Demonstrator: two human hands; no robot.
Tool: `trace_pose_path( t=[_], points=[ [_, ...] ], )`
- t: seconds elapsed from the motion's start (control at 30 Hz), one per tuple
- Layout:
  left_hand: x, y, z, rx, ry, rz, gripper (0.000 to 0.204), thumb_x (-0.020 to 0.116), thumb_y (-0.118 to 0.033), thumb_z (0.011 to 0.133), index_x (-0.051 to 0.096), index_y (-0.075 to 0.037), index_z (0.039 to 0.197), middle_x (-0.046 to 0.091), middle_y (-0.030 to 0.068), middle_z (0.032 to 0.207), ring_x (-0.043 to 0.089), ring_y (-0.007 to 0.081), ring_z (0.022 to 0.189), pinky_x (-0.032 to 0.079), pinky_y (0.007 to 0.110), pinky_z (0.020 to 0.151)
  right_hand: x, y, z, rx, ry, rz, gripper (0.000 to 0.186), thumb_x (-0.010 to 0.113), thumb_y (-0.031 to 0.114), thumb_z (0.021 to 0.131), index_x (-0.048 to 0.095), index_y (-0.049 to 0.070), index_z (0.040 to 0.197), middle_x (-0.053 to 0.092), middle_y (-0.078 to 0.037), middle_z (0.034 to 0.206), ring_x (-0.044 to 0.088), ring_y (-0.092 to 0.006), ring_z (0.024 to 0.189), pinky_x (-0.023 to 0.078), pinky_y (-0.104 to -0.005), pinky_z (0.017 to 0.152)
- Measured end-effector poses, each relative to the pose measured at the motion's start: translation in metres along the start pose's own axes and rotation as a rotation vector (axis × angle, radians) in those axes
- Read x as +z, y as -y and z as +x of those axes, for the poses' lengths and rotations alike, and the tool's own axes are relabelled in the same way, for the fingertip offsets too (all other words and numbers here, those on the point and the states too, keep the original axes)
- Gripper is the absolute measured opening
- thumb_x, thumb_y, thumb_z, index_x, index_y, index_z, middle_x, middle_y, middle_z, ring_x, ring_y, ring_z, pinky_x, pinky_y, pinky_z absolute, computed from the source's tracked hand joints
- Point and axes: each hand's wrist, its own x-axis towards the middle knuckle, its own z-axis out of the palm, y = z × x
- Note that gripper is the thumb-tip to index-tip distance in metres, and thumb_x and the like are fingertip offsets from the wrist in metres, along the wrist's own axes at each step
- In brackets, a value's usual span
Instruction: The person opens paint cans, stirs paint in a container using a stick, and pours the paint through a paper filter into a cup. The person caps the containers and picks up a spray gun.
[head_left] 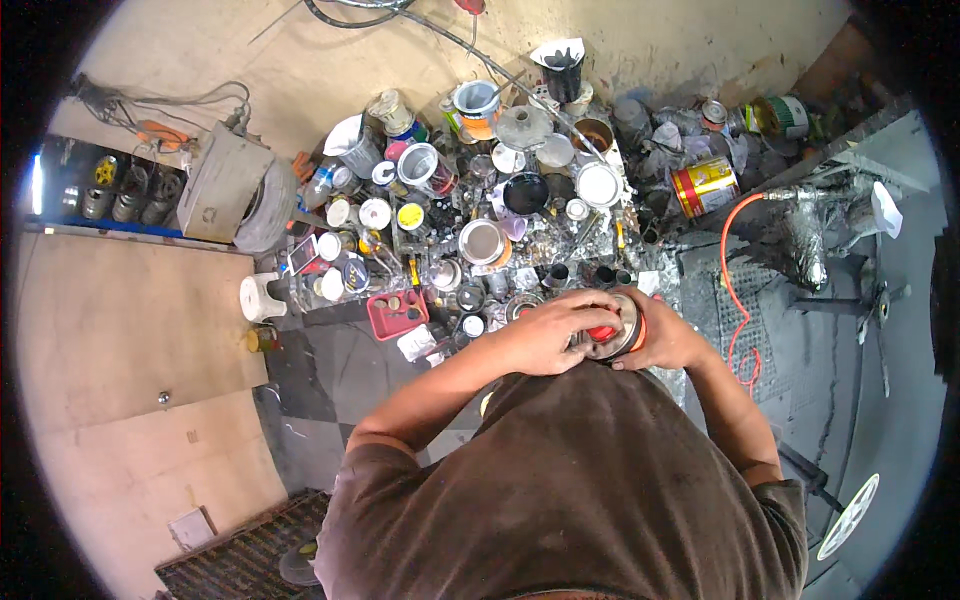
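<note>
Close against my body I have a round metal can (627,330) with a red cap (602,332) on its top. My left hand (550,333) lies over the top, its fingers curled round the red cap. Around the can's side wraps my right hand (662,340), holding it. Part of the can is hidden under my fingers. Just beyond my hands are small dark cups (556,274) at the near edge of a crowded, stained worktable.
Jars, cans and cups crowd the table, among them a white-lidded tub (598,185) and a bowl of dark liquid (525,193). A red tray (397,314) sits at the near left. On the right hang an orange hose (727,262) and a foil-wrapped spray gun (808,245).
</note>
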Motion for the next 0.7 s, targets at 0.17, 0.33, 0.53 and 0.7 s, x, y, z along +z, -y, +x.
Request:
trace_pose_path(
  t=[0.17, 0.33, 0.53, 0.7],
  points=[
    [0.004, -0.011, 0.018, -0.449, 0.127, 0.074, 0.047, 0.074, -0.017, 0.086, 0.061, -0.006, 0.129, 0.057, 0.0175, 0.132, 0.06, 0.0382, 0.118, 0.052, 0.044, 0.098, 0.003, -0.002, -0.002, 0.02, 0.016, 0.033, 0.105, 0.098, 0.027, 0.058, 0.045, 0.001, 0.144, 0.065, -0.016, 0.13, 0.063, -0.0274, 0.12, 0.048, -0.0392, 0.105],
    [0.002, -0.017, 0.022, -0.467, 0.099, 0.113, 0.041, 0.074, -0.028, 0.09, 0.062, -0.005, 0.122, 0.061, 0.0196, 0.12, 0.063, 0.0403, 0.11, 0.052, 0.046, 0.092, 0.001, -0.01, -0.009, 0.01, -0.019, -0.004, 0.106, 0.098, 0.029, 0.058, 0.044, 0.001, 0.145, 0.063, -0.016, 0.132, 0.062, -0.0283, 0.122, 0.048, -0.0394, 0.107],
    [0.016, -0.003, 0.018, -0.321, -0.254, 0.004, 0.024, 0.065, -0.018, 0.096, 0.061, -0.005, 0.116, 0.063, 0.0218, 0.114, 0.065, 0.0422, 0.104, 0.052, 0.045, 0.089, -0.002, -0.014, -0.016, -0.012, -0.096, -0.065, 0.108, 0.099, 0.03, 0.058, 0.044, 0.002, 0.147, 0.061, -0.016, 0.135, 0.06, -0.0287, 0.127, 0.046, -0.04, 0.11],
    [0.017, 0.05, -0.005, -0.702, -0.498, -0.805, 0.031, 0.047, -0.035, 0.107, 0.06, -0.008, 0.117, 0.066, 0.0109, 0.108, 0.067, 0.0233, 0.1, 0.06, 0.042, 0.077, 0.015, -0.03, -0.021, -0.177, -0.298, 0.115, 0.117, 0.099, 0.026, 0.058, 0.034, 0.002, 0.152, 0.053, -0.013, 0.143, 0.051, -0.025, 0.136, 0.039, -0.0391, 0.116]
  ],
)
